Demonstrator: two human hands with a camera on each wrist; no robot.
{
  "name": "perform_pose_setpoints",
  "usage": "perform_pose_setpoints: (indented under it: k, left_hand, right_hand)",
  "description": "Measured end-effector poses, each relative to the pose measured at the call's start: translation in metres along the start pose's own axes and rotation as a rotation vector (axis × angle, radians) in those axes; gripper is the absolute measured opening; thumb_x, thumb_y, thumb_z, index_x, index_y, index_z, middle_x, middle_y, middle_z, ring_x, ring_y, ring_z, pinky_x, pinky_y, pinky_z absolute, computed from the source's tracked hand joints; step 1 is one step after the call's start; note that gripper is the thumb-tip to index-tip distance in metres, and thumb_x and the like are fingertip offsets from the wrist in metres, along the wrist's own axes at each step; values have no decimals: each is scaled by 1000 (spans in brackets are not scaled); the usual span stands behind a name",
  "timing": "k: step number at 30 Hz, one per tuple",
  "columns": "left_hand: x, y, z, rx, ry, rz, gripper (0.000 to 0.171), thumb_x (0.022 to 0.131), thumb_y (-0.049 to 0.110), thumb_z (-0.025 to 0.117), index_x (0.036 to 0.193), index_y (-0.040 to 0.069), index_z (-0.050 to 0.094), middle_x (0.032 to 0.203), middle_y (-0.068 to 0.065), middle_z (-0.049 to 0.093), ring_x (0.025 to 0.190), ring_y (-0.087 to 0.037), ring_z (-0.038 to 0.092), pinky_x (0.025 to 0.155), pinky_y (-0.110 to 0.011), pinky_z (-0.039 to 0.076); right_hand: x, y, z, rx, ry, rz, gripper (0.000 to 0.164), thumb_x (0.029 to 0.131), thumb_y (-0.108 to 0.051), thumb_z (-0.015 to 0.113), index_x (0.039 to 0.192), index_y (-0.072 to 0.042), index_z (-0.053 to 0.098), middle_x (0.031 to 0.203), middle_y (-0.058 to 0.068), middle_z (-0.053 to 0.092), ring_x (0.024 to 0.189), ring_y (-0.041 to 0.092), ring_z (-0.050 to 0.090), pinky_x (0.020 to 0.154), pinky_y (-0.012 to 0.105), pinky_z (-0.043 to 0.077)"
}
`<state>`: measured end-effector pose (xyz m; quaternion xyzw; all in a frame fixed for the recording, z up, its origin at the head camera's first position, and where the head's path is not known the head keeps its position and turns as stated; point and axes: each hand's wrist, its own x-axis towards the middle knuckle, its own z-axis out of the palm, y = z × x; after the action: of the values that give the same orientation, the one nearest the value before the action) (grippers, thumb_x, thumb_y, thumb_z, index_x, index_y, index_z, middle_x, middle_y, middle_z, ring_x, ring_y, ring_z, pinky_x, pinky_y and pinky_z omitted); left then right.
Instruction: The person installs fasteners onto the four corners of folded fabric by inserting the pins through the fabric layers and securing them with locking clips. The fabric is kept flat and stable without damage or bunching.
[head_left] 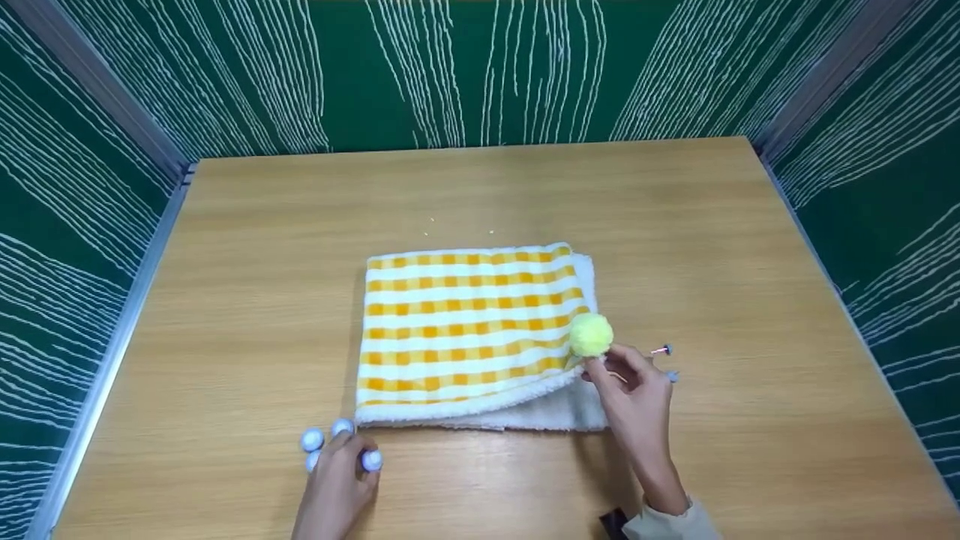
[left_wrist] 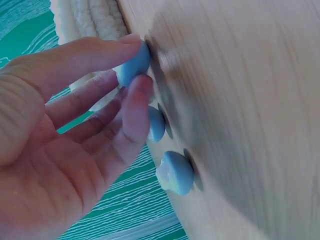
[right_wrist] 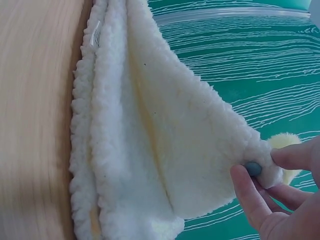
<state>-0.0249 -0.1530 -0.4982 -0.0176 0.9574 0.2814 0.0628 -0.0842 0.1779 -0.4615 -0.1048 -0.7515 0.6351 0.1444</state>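
A folded fleece blanket [head_left: 465, 322], yellow-and-white checked on top and fluffy white beneath, lies on the table. My right hand [head_left: 636, 394] grips its near right corner, which is lifted in the right wrist view. A yellow pompom [head_left: 591, 334] sits on the checked side at that corner. Against the fleece underside, a small blue rounded cap [right_wrist: 253, 168] shows between my right fingers. By the near left corner, my left hand [head_left: 339, 474] pinches a blue rounded cap [left_wrist: 135, 65] between thumb and finger, close over the table.
Several similar blue caps stand around my left hand, one of them [head_left: 312, 439] to its left. Beyond my right hand are a small dark-headed pin [head_left: 666, 349] and a light blue piece [head_left: 673, 376]. A black object [head_left: 613, 523] is beside my right sleeve. Green walls surround the wooden table [head_left: 225, 315].
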Motion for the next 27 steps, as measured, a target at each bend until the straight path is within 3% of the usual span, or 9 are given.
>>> perform_pose_setpoints:
  k: [4, 6, 9, 13, 18, 24, 27]
  left_hand:
    - [2, -1, 2, -64, -10, 44, 21, 68, -8, 73, 86, 0, 67, 80, 0, 53, 73, -13, 53, 62, -25, 50]
    - [4, 0, 2, -77, -30, 20, 21, 68, -7, 73, 88, -1, 68, 81, -1, 55, 73, -13, 54, 62, -24, 50]
    - [5, 4, 1, -77, -50, -44, 23, 70, -3, 75, 92, -1, 69, 87, -4, 61, 82, -19, 61, 72, -29, 53]
    - [5, 11, 0, -109, -15, -69, 25, 71, 0, 77, 95, 0, 70, 95, -7, 62, 88, -23, 62, 74, -29, 54]
    - [2, 19, -1, -243, 95, 48, 25, 71, -7, 74, 95, -4, 69, 96, -8, 57, 89, -25, 62, 63, -14, 52]
    - [3, 30, 1, -292, 244, 235, 30, 68, -12, 73, 97, -5, 70, 98, -10, 55, 88, -30, 64, 62, -15, 52]
    - [6, 38, -1, -317, 236, 253, 31, 71, -11, 73, 101, -5, 70, 99, -7, 55, 89, -27, 64, 64, -14, 52]
  right_hand:
    - [-1, 0, -1, -27, -5, -3, 23, 83, -1, 70, 105, 3, 67, 97, 14, 65, 77, 21, 66, 69, 30, 56]
    - [-1, 0, -1, -41, -6, 5, 24, 83, -4, 70, 107, 1, 67, 98, 12, 65, 78, 20, 66, 69, 29, 56]
    - [-1, 0, -1, -50, -7, 17, 25, 84, -5, 70, 108, 0, 67, 100, 11, 65, 79, 21, 65, 70, 28, 56]
    - [-2, -1, -2, -33, -10, 26, 24, 84, -4, 69, 108, 1, 66, 100, 13, 64, 81, 22, 65, 71, 29, 56]
    - [-3, -4, -3, -7, -3, 28, 23, 84, -1, 68, 107, 3, 66, 99, 15, 64, 79, 20, 66, 71, 29, 56]
    - [-3, -6, -2, 37, 14, 0, 20, 82, 5, 67, 102, 8, 66, 92, 19, 64, 72, 19, 67, 66, 27, 56]
    - [-2, -1, -3, 23, 15, 2, 21, 82, 3, 68, 103, 5, 67, 93, 17, 64, 73, 19, 66, 67, 29, 56]
